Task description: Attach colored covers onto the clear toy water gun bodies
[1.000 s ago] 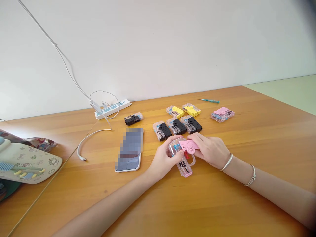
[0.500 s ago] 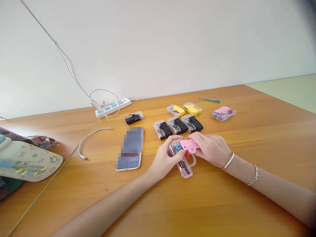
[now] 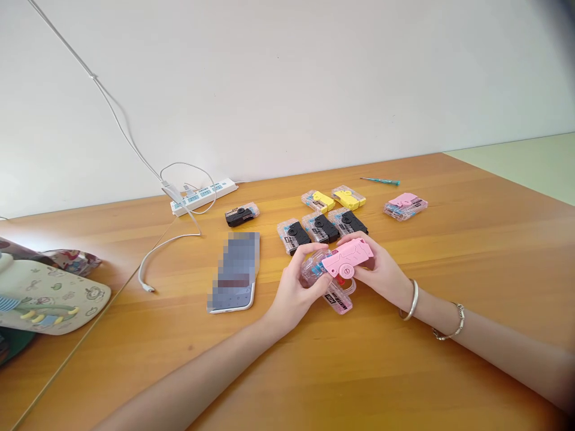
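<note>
A white wall (image 3: 278, 78) is rising behind a wooden counter (image 3: 314, 383), which is carrying everything here. At far left, a cream container (image 3: 63, 293) with printed figures is leaning into view, its upper part running off the edge. A white cable (image 3: 112, 102) is hanging down the wall toward the power strip. The left hand (image 3: 299, 290) is holding the clear body of a pink toy (image 3: 347, 260), its grip curling narrowly around it with the thumb on the near side. The right hand (image 3: 381, 260) is holding the pink part of the same toy by its right end, its grip pinching narrowly. The toy is sitting between both hands over the middle of the counter, its lettered clear end pointing toward the person; whether it is touching the wood, I cannot tell. Left of the hands, a phone (image 3: 233, 281) is lying flat, and beyond it the power strip (image 3: 204, 196) is resting near the wall. Three black toys (image 3: 321, 227) are lying in a row just beyond the hands, two yellow toys (image 3: 348, 197) are lying behind them, another black toy (image 3: 242, 214) is lying behind the phone, and a second pink toy (image 3: 405, 206) is lying to the right. A teal screwdriver (image 3: 386, 181) is lying farther back. A bangle (image 3: 414, 299) and a bracelet (image 3: 460, 326) are circling the right wrist and forearm.
</note>
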A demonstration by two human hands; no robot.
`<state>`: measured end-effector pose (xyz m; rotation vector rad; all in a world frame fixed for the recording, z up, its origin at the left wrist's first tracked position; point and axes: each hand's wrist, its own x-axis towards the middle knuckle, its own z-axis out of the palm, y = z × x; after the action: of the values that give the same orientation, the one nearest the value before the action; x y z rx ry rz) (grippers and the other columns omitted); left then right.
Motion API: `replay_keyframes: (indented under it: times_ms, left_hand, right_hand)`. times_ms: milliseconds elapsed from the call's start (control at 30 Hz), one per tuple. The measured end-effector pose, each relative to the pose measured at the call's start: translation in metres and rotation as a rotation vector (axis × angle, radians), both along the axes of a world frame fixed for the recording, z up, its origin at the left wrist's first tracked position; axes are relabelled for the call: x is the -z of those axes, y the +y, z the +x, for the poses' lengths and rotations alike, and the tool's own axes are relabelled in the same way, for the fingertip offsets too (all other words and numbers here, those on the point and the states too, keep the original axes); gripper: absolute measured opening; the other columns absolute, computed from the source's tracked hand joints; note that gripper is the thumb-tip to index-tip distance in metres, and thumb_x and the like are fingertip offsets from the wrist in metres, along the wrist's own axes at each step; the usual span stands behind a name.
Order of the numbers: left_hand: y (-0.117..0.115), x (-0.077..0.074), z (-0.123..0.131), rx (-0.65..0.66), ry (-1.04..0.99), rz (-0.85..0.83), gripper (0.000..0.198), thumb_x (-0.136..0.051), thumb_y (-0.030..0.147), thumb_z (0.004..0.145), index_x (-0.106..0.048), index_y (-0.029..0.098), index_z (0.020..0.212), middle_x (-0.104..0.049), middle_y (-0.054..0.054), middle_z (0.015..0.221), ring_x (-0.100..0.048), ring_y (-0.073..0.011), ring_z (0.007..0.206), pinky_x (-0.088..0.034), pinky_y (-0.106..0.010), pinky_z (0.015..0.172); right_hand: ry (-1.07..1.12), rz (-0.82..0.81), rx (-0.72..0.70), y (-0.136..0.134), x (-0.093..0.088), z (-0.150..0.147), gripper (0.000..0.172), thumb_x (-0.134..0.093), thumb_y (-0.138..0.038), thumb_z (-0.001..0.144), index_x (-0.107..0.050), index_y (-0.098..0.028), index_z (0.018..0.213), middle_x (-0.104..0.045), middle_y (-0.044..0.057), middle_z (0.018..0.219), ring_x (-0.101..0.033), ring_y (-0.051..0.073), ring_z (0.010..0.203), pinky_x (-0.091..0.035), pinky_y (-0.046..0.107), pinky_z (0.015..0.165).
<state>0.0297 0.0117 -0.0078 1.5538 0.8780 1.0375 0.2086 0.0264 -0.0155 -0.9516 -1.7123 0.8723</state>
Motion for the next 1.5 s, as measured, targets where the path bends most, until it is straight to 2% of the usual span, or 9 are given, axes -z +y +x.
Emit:
replay_keyframes:
  times_ms: [133, 333, 600, 800, 900, 1000, 1200, 1367, 1500]
  left_hand:
    - [0.0, 0.002, 0.0, 0.025, 0.003, -0.024, 0.033, -0.056, 0.024, 0.083, -0.045, 0.026, 0.114, -0.059, 0.0, 0.092, -0.057, -0.0134, 0.075, -0.049, -0.023, 0.065]
    - [0.0, 0.003, -0.001, 0.015, 0.011, -0.013, 0.032, -0.057, 0.024, 0.082, -0.047, 0.028, 0.113, -0.061, 0.001, 0.094, -0.056, -0.0118, 0.075, -0.048, -0.02, 0.066]
    - [-0.001, 0.001, -0.002, 0.003, 0.081, 0.004, 0.032, -0.055, 0.024, 0.083, -0.047, 0.027, 0.113, -0.061, 0.0, 0.093, -0.057, -0.0134, 0.075, -0.047, -0.022, 0.064]
    - [-0.001, -0.002, 0.0, 0.013, 0.077, -0.017, 0.033, -0.053, 0.023, 0.083, -0.046, 0.027, 0.115, -0.063, 0.001, 0.087, -0.059, -0.0153, 0.079, -0.049, -0.023, 0.067]
    - [-0.002, -0.004, 0.0, 0.05, 0.194, -0.034, 0.039, -0.053, 0.023, 0.081, -0.042, 0.027, 0.118, -0.065, 0.001, 0.084, -0.061, -0.0159, 0.074, -0.05, -0.027, 0.068]
    - [-0.003, -0.006, 0.002, 0.048, 0.377, 0.008, 0.039, -0.055, 0.025, 0.079, -0.042, 0.027, 0.115, -0.068, 0.001, 0.089, -0.061, -0.0178, 0.076, -0.049, -0.032, 0.073]
    - [-0.003, -0.006, 0.004, 0.044, 0.672, 0.283, 0.02, -0.063, 0.029, 0.073, -0.061, 0.026, 0.093, -0.065, 0.001, 0.096, -0.05, -0.0232, 0.099, -0.036, -0.042, 0.094]
    - [-0.002, -0.002, 0.003, -0.047, 0.601, 0.274, 0.031, -0.062, 0.029, 0.076, -0.055, 0.026, 0.106, -0.059, -0.002, 0.112, -0.043, -0.0226, 0.113, -0.034, -0.04, 0.099]
    - [0.0, 0.0, 0.001, -0.168, 0.447, 0.233, 0.026, -0.054, 0.03, 0.084, -0.05, 0.023, 0.108, -0.056, -0.004, 0.113, -0.045, -0.02, 0.111, -0.036, -0.037, 0.097]
  right_hand:
    - [0.092, -0.081, -0.064, 0.002, 0.003, -0.001, 0.012, -0.059, -0.025, 0.075, -0.056, -0.021, 0.087, -0.065, 0.002, 0.085, -0.063, 0.017, 0.08, -0.052, 0.029, 0.071]
    - [0.066, -0.11, 0.012, -0.001, -0.002, 0.0, 0.009, -0.06, -0.021, 0.07, -0.058, -0.02, 0.079, -0.064, -0.001, 0.075, -0.061, 0.015, 0.069, -0.051, 0.025, 0.061]
    - [0.133, -0.154, 0.03, -0.003, -0.005, -0.003, 0.011, -0.062, -0.018, 0.069, -0.059, -0.02, 0.079, -0.065, -0.001, 0.076, -0.062, 0.015, 0.072, -0.051, 0.025, 0.064]
    - [0.247, -0.267, 0.058, 0.001, -0.01, 0.004, 0.016, -0.066, -0.031, 0.071, -0.058, -0.02, 0.081, -0.068, 0.003, 0.084, -0.065, 0.017, 0.065, -0.054, 0.032, 0.065]
    - [0.295, -0.319, 0.057, 0.006, -0.013, 0.01, 0.024, -0.066, -0.039, 0.072, -0.057, -0.02, 0.082, -0.069, 0.004, 0.083, -0.065, 0.017, 0.057, -0.055, 0.037, 0.065]
    - [0.3, -0.285, 0.062, 0.009, -0.014, 0.013, 0.024, -0.066, -0.039, 0.073, -0.054, -0.02, 0.081, -0.067, 0.002, 0.076, -0.064, 0.016, 0.055, -0.054, 0.035, 0.063]
    - [0.231, -0.217, 0.025, 0.009, -0.011, 0.011, 0.018, -0.064, -0.029, 0.074, -0.052, -0.021, 0.084, -0.062, -0.001, 0.08, -0.061, 0.012, 0.053, -0.053, 0.03, 0.056]
    - [0.176, -0.23, 0.021, 0.007, -0.008, 0.009, 0.022, -0.061, -0.024, 0.072, -0.047, -0.022, 0.089, -0.058, -0.001, 0.082, -0.061, 0.013, 0.059, -0.054, 0.029, 0.056]
    - [0.007, -0.099, 0.072, 0.002, -0.008, 0.007, 0.03, -0.063, -0.022, 0.069, -0.045, -0.023, 0.092, -0.055, 0.0, 0.085, -0.059, 0.014, 0.07, -0.051, 0.026, 0.059]
